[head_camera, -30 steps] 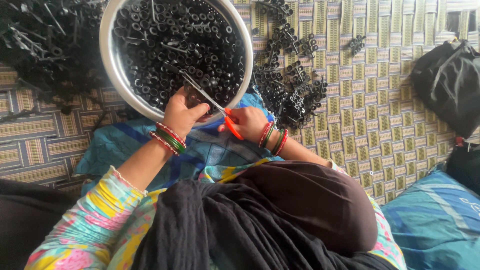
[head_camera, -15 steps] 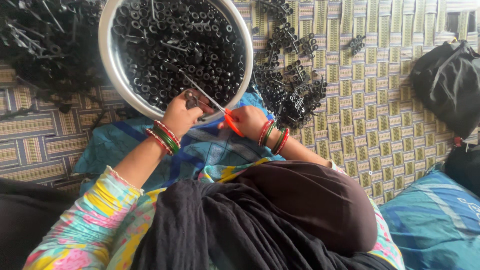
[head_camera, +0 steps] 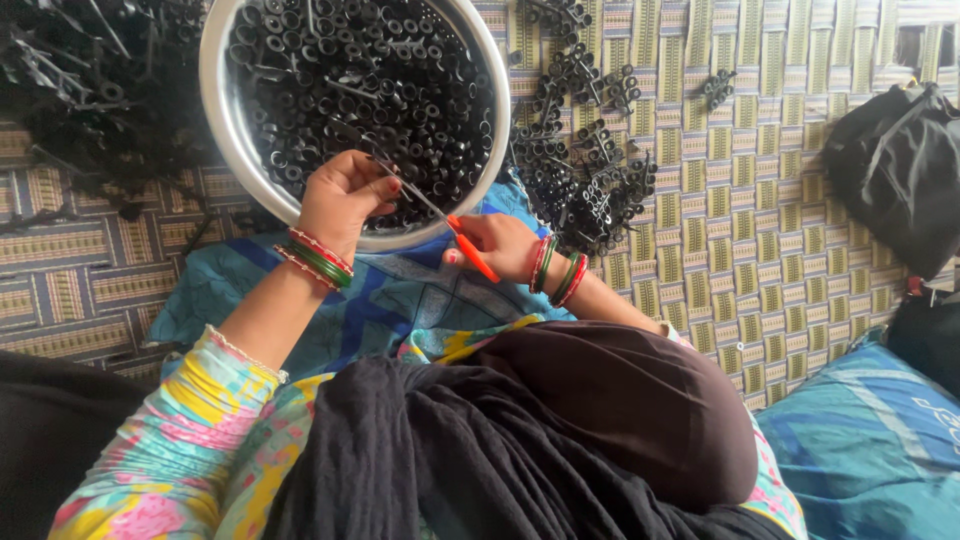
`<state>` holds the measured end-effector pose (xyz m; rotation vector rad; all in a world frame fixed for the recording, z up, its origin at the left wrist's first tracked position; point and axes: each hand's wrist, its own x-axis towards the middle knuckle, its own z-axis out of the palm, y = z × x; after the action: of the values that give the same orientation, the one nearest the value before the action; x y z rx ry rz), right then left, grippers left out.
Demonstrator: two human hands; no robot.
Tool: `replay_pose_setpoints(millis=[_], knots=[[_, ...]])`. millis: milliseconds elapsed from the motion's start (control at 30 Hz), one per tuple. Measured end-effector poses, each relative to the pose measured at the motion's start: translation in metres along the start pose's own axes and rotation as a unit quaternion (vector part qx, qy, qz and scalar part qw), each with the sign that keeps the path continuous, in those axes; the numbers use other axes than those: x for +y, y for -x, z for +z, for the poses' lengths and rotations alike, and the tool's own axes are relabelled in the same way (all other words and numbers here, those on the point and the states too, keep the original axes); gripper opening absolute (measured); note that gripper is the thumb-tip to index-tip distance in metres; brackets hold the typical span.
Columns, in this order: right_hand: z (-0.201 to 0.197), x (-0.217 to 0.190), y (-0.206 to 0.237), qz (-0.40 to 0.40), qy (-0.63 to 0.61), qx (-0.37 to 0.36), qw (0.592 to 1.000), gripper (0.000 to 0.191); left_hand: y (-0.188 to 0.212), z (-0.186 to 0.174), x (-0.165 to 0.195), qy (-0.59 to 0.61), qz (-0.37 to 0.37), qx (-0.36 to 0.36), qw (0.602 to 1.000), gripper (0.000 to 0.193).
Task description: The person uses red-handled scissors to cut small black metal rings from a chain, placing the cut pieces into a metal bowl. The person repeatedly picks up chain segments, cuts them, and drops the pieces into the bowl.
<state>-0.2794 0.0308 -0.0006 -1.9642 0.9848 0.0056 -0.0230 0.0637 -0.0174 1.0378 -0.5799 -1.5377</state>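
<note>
In the head view, the person sits on a woven mat (head_camera: 780, 200) with yellow and green stripes. In front of them lies a round metal tray (head_camera: 225, 130), full of small black plastic rings (head_camera: 350, 80). The tray's near rim rests on a blue patterned cloth (head_camera: 390, 300) over the lap.

The left hand (head_camera: 343, 195) is above the near part of the tray. Its fingers are curled together around a small black piece (head_camera: 375, 165), which is mostly hidden, so its shape cannot be told. The right hand (head_camera: 495, 245) is just beside the tray's near rim and is closed on the orange handles of the scissors (head_camera: 450, 225). The thin metal blades point up and to the left, toward the piece in the left hand, and they reach it or nearly so.

Both wrists carry red and green bangles (head_camera: 318, 258). To the right of the tray, clusters of black parts (head_camera: 590, 170) lie on the mat. Another dark heap (head_camera: 90, 90) lies left of the tray. A black bag (head_camera: 900, 170) sits at the far right.
</note>
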Motion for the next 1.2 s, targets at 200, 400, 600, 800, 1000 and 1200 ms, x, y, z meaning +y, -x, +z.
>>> replay_pose_setpoints(millis=[200, 400, 600, 800, 1000, 1200], knots=[[0.004, -0.003, -0.002, 0.027, 0.04, -0.009, 0.999, 0.051, 0.003, 0.005, -0.007, -0.052, -0.034, -0.011, 0.998, 0.014], [0.012, 0.007, -0.004, 0.047, 0.054, 0.001, 0.997, 0.05, 0.004, 0.002, -0.011, -0.041, -0.013, -0.007, 0.999, 0.016], [0.012, 0.015, -0.005, 0.036, -0.049, -0.02, 0.998, 0.051, 0.004, 0.001, -0.028, -0.101, 0.028, -0.061, 0.993, 0.02], [0.016, 0.011, -0.004, 0.033, 0.038, 0.018, 0.999, 0.054, 0.004, -0.003, -0.033, -0.121, 0.04, -0.068, 0.989, 0.022], [0.009, 0.006, -0.001, 0.038, -0.142, -0.027, 0.989, 0.051, 0.02, 0.008, -0.018, -0.297, 0.073, -0.058, 0.95, 0.031], [0.015, 0.0, -0.004, 0.089, -0.03, 0.025, 0.995, 0.046, 0.022, 0.003, -0.008, -0.313, 0.1, -0.077, 0.941, 0.032]])
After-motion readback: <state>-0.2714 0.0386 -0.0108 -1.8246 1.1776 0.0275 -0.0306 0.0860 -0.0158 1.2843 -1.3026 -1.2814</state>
